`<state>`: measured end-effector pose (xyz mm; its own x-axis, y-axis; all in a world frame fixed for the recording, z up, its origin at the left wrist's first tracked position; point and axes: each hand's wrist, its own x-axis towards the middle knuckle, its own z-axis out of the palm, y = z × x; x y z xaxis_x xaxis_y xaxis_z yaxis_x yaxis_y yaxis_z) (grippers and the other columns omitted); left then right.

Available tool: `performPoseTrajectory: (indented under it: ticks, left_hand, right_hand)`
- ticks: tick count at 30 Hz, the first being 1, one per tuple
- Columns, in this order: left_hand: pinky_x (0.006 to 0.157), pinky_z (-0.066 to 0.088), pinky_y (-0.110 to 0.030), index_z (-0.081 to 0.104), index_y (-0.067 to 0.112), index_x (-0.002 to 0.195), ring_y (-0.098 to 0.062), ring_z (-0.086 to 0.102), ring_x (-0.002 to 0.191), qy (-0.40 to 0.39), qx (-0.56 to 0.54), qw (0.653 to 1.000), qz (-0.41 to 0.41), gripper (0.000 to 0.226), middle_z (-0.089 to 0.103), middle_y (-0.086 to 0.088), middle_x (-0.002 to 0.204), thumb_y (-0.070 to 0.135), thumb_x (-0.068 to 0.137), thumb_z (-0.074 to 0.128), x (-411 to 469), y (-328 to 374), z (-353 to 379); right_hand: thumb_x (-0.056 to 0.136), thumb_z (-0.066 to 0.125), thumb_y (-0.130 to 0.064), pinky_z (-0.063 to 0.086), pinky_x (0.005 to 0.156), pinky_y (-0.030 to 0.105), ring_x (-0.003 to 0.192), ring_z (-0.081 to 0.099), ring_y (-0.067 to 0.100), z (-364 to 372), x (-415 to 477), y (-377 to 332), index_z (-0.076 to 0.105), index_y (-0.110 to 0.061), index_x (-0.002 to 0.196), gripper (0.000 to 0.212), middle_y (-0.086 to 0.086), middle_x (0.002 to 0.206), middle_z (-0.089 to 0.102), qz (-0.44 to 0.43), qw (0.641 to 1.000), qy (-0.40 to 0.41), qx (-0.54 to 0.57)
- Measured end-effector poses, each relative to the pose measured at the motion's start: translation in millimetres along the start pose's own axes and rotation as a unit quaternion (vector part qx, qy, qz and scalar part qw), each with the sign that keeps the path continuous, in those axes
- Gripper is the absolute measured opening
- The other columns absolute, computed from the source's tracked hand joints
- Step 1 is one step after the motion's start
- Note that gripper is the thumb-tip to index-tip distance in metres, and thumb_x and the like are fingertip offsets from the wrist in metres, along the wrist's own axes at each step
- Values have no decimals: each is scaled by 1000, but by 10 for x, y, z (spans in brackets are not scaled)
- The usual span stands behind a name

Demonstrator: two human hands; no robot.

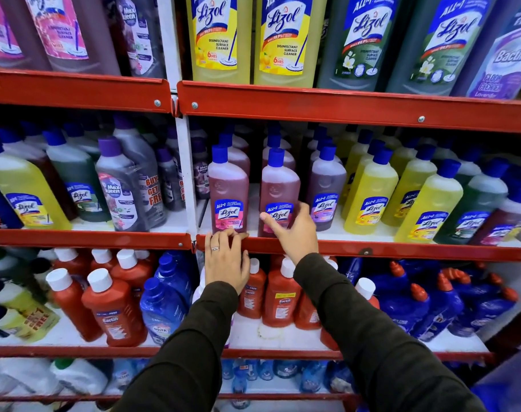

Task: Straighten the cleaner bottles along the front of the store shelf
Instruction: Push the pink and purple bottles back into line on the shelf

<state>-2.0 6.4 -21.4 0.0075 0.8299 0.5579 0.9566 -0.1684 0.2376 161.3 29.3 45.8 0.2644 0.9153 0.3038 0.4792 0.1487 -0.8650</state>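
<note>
We count two hands here: our left hand (225,260) and our right hand (292,230). Right behind them stand two pink cleaner bottles (228,191) at the shelf front, then one purple bottle (326,188) just right of our right hand. Further right, three yellow bottles (369,194) in the front line. Above our hands, two big yellow bottles (219,40) and two big green ones (360,43). Rows behind are too crowded to count.

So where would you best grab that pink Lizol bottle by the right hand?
Probably around the labelled lower body of the pink Lizol bottle, from the front: it stands upright at the shelf edge, neighbours stand close, and the right hand is already there.
</note>
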Motion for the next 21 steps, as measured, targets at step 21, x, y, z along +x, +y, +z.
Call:
performPoseTrajectory:
  ticks: [21]
  left_hand:
    - [113,37,-54,60,12,117,-35,54,118,-8,2,1000,-21,40,60,-16,120,22,80,69,10,47,-10]
  right_hand:
    - [64,95,-41,56,97,38,117,66,32,-485,396,379,53,-5,135,89,16,130,65,78,989,125,-2]
